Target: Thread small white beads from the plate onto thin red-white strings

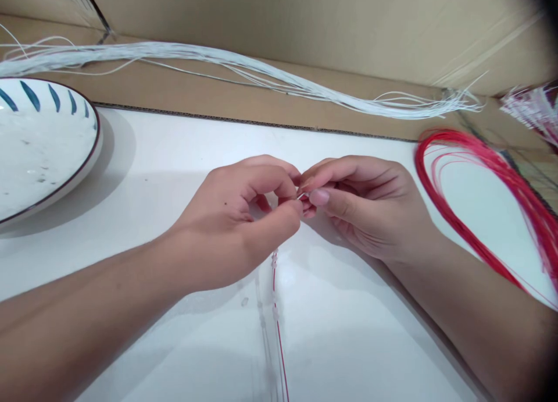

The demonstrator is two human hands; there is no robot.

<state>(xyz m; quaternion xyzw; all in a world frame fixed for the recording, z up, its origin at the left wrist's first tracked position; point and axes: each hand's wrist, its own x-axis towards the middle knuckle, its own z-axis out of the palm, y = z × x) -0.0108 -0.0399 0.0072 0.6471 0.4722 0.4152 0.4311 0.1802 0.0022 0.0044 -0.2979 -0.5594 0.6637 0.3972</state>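
Observation:
My left hand (257, 216) and my right hand (366, 204) meet over the white table, fingertips nearly touching. A thin red cord (280, 338) runs from the bottom edge up behind my left thumb, with several small clear beads (275, 261) strung along it. My left thumb and forefinger are pinched together on the cord; its end is mostly hidden by the fingers. Between my right thumb and fingers is a tiny clear bead (306, 195), partly covered. A loose clear bead (244, 301) lies on the table below my left hand.
A shallow bowl (98, 135) with a dark rim and blue strokes holds clear bits at the left. White cords (209, 52) lie along the cardboard (261, 111) at the back. A bundle of red cords (436, 198) curves at the right, below more pale strands (529, 111).

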